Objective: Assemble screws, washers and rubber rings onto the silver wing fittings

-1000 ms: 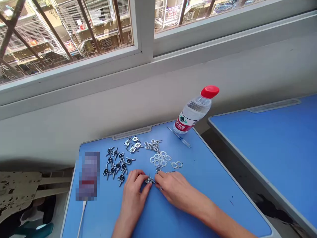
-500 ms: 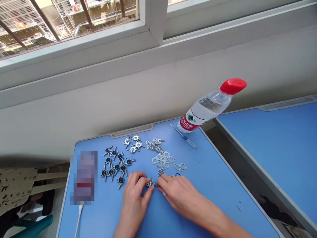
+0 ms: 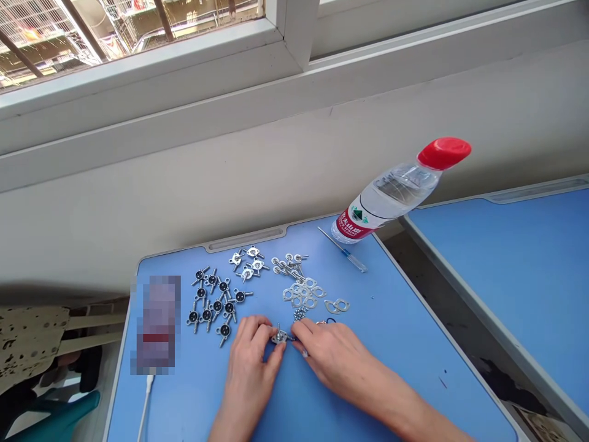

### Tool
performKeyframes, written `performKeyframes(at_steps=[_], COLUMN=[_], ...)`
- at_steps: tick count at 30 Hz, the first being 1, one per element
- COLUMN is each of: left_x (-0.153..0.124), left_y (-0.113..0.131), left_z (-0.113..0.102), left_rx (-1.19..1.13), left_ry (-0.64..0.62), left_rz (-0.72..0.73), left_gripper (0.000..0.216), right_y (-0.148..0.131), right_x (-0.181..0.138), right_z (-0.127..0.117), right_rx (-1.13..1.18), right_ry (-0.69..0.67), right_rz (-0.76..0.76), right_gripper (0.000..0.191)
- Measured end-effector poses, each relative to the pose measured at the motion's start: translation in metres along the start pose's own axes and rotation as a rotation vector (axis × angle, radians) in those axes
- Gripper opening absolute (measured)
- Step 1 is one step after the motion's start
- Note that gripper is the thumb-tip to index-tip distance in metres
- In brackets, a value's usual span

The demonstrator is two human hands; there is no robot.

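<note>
My left hand [image 3: 253, 356] pinches a small metal fitting [image 3: 279, 336] between thumb and forefinger, just above the blue table. The fitting has a flat plate with ears, and a thin pin stands up from its middle. Close against its right side is my right hand [image 3: 324, 350], fingers pressed together. A thin dark piece shows between those fingertips and the fitting; whether it belongs to the fitting I cannot tell. Beyond the right hand lie a heap of tiny screws [image 3: 300, 313] and flat oval metal plates [image 3: 304, 293]. A dark loop [image 3: 330, 320] peeks out behind the knuckles.
Several black-faced fittings [image 3: 218, 306] lie at left, with silver-plated fittings [image 3: 248, 264] behind. Pins with round discs [image 3: 289, 265] are at centre back. A water bottle [image 3: 381, 202] and a thin blue-and-clear stick [image 3: 343, 250] stand and lie farther back. A blurred-out device [image 3: 159, 322] has a white cable [image 3: 146, 399].
The view has shifted slightly. Both hands stay at the fitting, which is held a little differently, its plate tilted less; the right fingertips remain at its right side.
</note>
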State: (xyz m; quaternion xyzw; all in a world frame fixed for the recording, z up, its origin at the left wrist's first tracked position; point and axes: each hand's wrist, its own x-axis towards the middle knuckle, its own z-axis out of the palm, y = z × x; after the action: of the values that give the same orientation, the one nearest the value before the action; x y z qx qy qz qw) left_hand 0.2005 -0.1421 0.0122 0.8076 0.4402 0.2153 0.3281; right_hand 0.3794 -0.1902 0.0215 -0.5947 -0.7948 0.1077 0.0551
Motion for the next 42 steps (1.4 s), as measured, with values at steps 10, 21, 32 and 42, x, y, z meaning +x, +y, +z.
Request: performKeyframes(at_steps=[10, 21, 32, 42], left_x=[-0.003, -0.003, -0.002, -0.001], left_y=[0.004, 0.006, 0.006, 0.003], left_z=[-0.001, 0.002, -0.003, -0.014], left_rx=[-0.012, 0.047, 0.012, -0.056], left_ry=[0.0, 0.026, -0.016, -0.091], left_rz=[-0.024, 0.031, 0.0, -0.061], left_gripper=[0.02, 0.009, 0.021, 0.025], right_y=[-0.001, -0.001, 0.0, -0.001], right_x=[0.001, -0.001, 0.0, -0.001], right_z=[-0.003, 0.0, 0.003, 0.004], right_rx=[-0.001, -0.03, -0.026, -0.022], right_ry=[-0.016, 0.041, 0.034, -0.034], right_rz=[-0.005, -0.014, -0.016, 0.035], right_gripper=[0.017, 0.024, 0.018, 0.021])
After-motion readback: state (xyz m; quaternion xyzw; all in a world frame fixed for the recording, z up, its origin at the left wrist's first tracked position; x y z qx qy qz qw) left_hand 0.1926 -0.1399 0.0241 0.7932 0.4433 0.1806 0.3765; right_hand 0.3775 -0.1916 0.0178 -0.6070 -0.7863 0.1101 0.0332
